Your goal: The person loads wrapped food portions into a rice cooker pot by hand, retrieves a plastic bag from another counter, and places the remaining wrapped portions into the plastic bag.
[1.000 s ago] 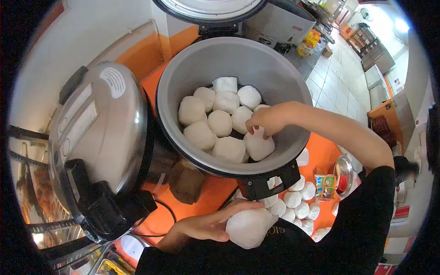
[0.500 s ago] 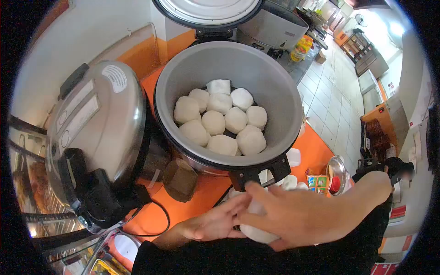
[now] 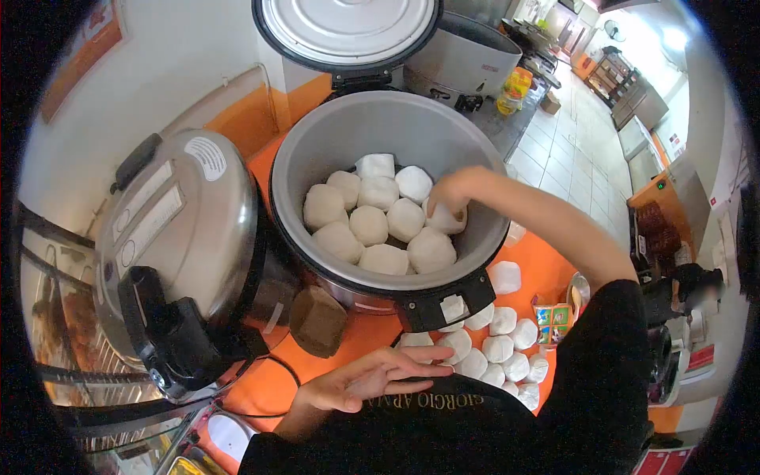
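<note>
Inside the large grey pot (image 3: 313, 146) of an open rice warmer lie several rounded white wrapped bundles (image 3: 384, 260). My right hand (image 3: 457, 192) reaches into the pot's right side, its fingers closed round a white wrapped bundle (image 3: 446, 219) against the others there. Part of that bundle is hidden by the fingers. My left hand (image 3: 372, 378) hovers in front of the pot, palm up and fingers spread, holding nothing. More white wrapped bundles (image 3: 497, 348) lie on the orange counter (image 3: 546, 257) below the pot's latch.
The warmer's raised lid (image 3: 352, 28) stands behind the pot. A closed steel cooker (image 3: 186, 229) is at the left, with a brown block-like object (image 3: 318, 321) beside it. A colourful packet (image 3: 552, 323) and a metal bowl (image 3: 582, 289) sit at the right. One person (image 3: 689, 289) stands farther off.
My right hand has moved from beside my left hand up into the pot with a white wrapped bundle. My left hand is now free, fingers spread. The bundles on the counter have come into view.
</note>
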Available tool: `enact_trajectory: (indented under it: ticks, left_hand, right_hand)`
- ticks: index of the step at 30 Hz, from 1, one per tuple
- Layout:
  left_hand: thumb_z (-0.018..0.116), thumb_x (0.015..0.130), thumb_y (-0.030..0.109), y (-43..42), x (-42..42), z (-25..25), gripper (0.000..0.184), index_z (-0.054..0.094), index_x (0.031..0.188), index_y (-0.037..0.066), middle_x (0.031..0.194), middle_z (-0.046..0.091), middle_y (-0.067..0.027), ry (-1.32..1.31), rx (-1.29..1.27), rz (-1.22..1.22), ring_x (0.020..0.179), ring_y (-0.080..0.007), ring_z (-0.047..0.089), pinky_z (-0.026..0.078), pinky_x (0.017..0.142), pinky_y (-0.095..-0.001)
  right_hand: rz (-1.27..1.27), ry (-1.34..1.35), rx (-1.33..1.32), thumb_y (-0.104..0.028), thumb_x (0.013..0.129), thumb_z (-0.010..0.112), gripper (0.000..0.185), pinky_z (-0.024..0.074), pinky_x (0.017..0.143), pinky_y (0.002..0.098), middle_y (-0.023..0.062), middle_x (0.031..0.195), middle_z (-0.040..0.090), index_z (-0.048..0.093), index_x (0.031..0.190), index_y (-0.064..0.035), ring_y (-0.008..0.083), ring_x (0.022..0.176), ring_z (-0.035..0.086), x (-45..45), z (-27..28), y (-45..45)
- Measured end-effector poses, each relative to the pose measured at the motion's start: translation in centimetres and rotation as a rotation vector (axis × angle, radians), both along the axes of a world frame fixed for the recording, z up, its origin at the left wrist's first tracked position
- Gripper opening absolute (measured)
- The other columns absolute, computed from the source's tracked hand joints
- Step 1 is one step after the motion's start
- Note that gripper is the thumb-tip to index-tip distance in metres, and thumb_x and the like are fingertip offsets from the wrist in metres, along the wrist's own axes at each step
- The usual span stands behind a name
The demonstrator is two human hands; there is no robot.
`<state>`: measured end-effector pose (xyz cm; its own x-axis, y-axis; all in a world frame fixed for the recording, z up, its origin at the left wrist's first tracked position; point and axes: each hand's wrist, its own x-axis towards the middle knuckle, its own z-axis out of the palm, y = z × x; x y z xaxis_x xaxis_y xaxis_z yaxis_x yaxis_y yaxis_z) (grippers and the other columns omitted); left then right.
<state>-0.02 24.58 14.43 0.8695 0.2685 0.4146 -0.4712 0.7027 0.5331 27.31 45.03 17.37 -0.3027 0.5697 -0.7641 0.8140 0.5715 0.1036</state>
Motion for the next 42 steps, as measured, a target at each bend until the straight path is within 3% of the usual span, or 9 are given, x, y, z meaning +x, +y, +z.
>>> enact_trajectory:
  ticks: [6,11,14,20,23,27,33,39,42]
  left_hand:
    - [0.056,0.078,0.040,-0.3,-0.3,-1.3,0.056,0.040,0.121,0.007,0.137,0.013,-0.0259,-0.020,0.013,0.024,0.127,-0.0422,0.015,0.012,0.102,-0.0523]
    - [0.055,0.078,0.041,-1.3,-0.5,-2.1,0.055,0.042,0.118,0.005,0.133,0.022,-0.0271,0.021,0.033,0.004,0.123,-0.0431,0.025,0.017,0.100,-0.0531]
    - [0.053,0.078,0.042,-2.5,-0.3,-2.2,0.055,0.043,0.115,0.003,0.129,0.030,-0.0270,0.179,0.044,0.159,0.117,-0.0411,0.036,0.023,0.099,-0.0514]
    - [0.050,0.081,0.045,-3.2,1.1,-3.2,0.055,0.044,0.112,0.001,0.124,0.042,-0.0176,0.548,0.066,0.213,0.113,-0.0288,0.044,0.030,0.096,-0.0393]
    - [0.048,0.082,0.045,-3.3,2.3,-3.6,0.053,0.045,0.113,0.002,0.120,0.046,-0.0130,0.644,0.145,0.184,0.110,-0.0241,0.047,0.032,0.096,-0.0358]
    - [0.048,0.084,0.041,-3.4,4.0,-4.0,0.048,0.045,0.113,0.003,0.118,0.047,-0.0102,0.650,0.206,0.109,0.108,-0.0210,0.048,0.032,0.096,-0.0352]
    - [0.051,0.083,0.039,-3.9,6.4,-10.1,0.048,0.042,0.116,0.005,0.119,0.045,-0.0093,0.804,0.195,0.093,0.111,-0.0220,0.045,0.033,0.096,-0.0357]
    - [0.054,0.083,0.030,-6.4,6.5,-11.3,0.053,0.031,0.128,0.012,0.120,0.044,-0.0085,0.959,-0.040,0.415,0.107,-0.0224,0.048,0.041,0.089,-0.0382]
    - [0.057,0.082,0.025,-5.9,5.7,-12.1,0.054,0.030,0.128,0.014,0.120,0.043,-0.0088,1.015,-0.170,0.367,0.103,-0.0241,0.050,0.049,0.077,-0.0387]
  right_hand:
    - [-0.016,0.101,0.138,-0.001,0.067,0.051,0.048,0.0413,0.086,0.0368,0.0149,0.110,0.055,0.053,0.114,-0.0093,0.0298,0.100,0.053,1.8,-0.2,0.0]
    - [0.078,0.878,0.773,-0.004,0.078,0.049,0.025,0.0444,0.080,0.0341,0.0120,0.100,0.058,0.055,0.102,-0.0038,0.0256,0.094,0.055,1.7,8.2,-12.5]
    - [-0.377,1.041,0.695,-0.007,0.080,0.050,0.019,0.0466,0.075,0.0305,0.0096,0.097,0.057,0.055,0.098,-0.0028,0.0201,0.090,0.057,1.0,9.4,-23.0]
    - [-0.849,0.725,0.379,-0.005,0.074,0.055,0.025,0.0464,0.077,0.0315,0.0113,0.097,0.056,0.055,0.099,-0.0025,0.0219,0.092,0.056,4.0,-3.3,-31.0]
    - [-0.684,0.510,0.659,-0.010,0.069,0.059,0.044,0.0396,0.087,0.0400,0.0163,0.109,0.049,0.049,0.112,-0.0061,0.0291,0.101,0.051,6.0,-15.9,-30.2]
    - [-0.563,0.141,0.932,-0.020,0.060,0.068,0.074,0.0310,0.093,0.0521,0.0175,0.117,0.044,0.036,0.126,-0.0120,0.0358,0.103,0.048,7.9,-22.0,-27.0]
    - [-0.829,0.264,0.636,-0.024,0.047,0.076,0.087,0.0303,0.094,0.0524,0.0153,0.117,0.045,0.035,0.123,-0.0110,0.0340,0.109,0.044,7.3,-15.0,-26.9]
    - [-0.849,1.077,0.444,-0.025,0.059,0.072,0.074,0.0430,0.082,0.0408,0.0166,0.108,0.049,0.036,0.122,-0.0080,0.0313,0.098,0.051,1.4,-5.4,-30.8]
    - [-0.899,1.176,0.385,-0.025,0.061,0.072,0.072,0.0446,0.078,0.0407,0.0179,0.106,0.049,0.037,0.119,-0.0033,0.0304,0.096,0.052,1.7,-10.8,-30.5]
